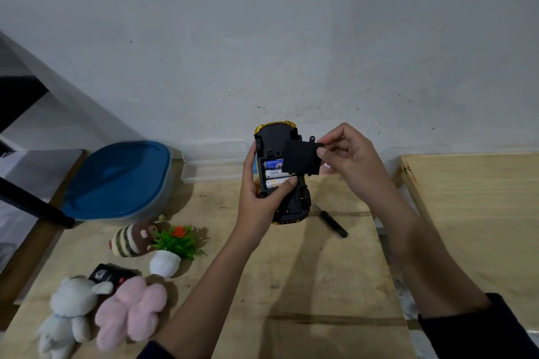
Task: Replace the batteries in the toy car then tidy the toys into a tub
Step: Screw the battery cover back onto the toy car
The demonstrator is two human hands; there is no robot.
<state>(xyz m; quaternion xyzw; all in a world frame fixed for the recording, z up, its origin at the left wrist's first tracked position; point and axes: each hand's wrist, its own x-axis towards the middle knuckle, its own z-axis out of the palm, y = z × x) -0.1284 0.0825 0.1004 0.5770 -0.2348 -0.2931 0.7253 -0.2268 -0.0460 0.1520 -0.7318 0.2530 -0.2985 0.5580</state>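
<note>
My left hand (259,192) grips the yellow toy car (274,140), held upside down above the table with its black underside facing me. Its battery bay is uncovered and three batteries (274,173) lie in it side by side; my left thumb rests on the nearest one. The black battery cover (300,159) is pinched in my right hand (347,154) and hangs just over the right part of the bay. On the table's far left stands a grey tub with a blue lid (122,181).
A black screwdriver (332,221) lies on the wooden table (306,271) right of the car. At the left lie a striped plush (131,239), a fake potted plant (172,248), a black remote (110,275), a white plush (70,309) and a pink plush (131,309). A clear box (214,160) sits against the wall.
</note>
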